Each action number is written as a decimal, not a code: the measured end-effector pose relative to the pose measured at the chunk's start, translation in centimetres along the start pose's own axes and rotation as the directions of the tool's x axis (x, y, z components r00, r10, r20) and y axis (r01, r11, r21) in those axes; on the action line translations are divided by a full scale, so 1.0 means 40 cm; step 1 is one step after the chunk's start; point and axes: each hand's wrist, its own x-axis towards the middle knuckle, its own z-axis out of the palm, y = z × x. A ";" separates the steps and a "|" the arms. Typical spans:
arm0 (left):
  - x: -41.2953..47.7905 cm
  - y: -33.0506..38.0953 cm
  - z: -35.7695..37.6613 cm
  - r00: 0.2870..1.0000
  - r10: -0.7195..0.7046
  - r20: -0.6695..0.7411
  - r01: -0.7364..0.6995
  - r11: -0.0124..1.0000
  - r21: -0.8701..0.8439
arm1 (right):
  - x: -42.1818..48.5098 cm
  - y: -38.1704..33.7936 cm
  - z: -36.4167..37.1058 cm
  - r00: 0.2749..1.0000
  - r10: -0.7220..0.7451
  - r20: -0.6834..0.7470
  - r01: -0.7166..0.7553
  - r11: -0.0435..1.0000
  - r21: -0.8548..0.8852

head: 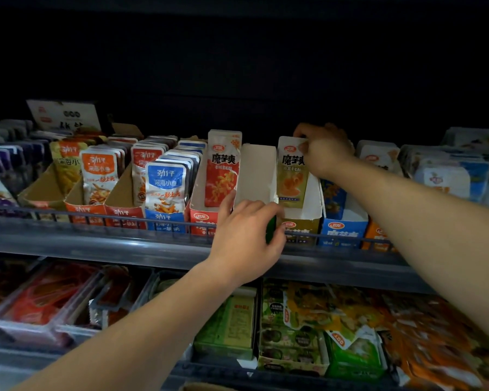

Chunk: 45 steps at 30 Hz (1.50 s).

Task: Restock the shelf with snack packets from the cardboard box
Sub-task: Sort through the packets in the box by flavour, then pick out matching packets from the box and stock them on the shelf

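A yellow-green snack packet (292, 176) stands upright in an open white display carton (311, 213) on the upper shelf (96, 244). My right hand (323, 152) pinches the packet's top right corner. My left hand (247, 238) grips the front of a green-fronted carton (259, 170) just left of it, fingers curled over its front edge. That carton's white inside looks empty. A red packet (223, 167) of the same brand stands in the red carton to the left. The supply cardboard box is not clearly in view.
Rows of fish snack packets (164, 184) in orange and blue cartons fill the shelf's left side. Blue and orange cartons (342, 221) sit to the right. A wire rail (124, 221) runs along the shelf front. The lower shelf holds trays and mixed packets (322, 320).
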 end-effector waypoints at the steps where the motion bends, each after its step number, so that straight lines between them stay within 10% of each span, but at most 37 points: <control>1: -0.001 0.000 0.000 1.000 0.001 0.000 -0.001 1.000 0.002 | -0.001 -0.004 -0.001 1.000 -0.004 0.004 0.004 1.000 -0.014; 11: -0.002 -0.005 0.003 1.000 0.013 -0.011 -0.013 1.000 0.007 | -0.023 -0.008 -0.012 0.997 -0.077 0.000 0.077 0.989 -0.129; 29: -0.082 0.013 -0.072 0.997 0.028 -0.071 -0.025 0.999 0.042 | -0.565 -0.048 -0.047 0.950 -0.281 -0.138 0.302 0.939 0.163; 36: -0.414 -0.101 -0.011 0.954 -0.230 0.190 0.256 0.959 -0.125 | -0.892 -0.066 0.165 0.920 -0.176 0.349 0.099 0.969 0.227; 40: -0.664 -0.175 0.068 0.769 -0.468 0.435 0.571 0.809 -0.140 | -1.068 -0.031 0.330 0.707 -0.063 0.704 -0.044 0.990 0.133; 45: -0.879 -0.217 0.112 0.674 -0.515 0.530 0.619 0.785 -0.024 | -1.239 0.021 0.459 0.521 0.000 0.854 -0.118 0.990 0.072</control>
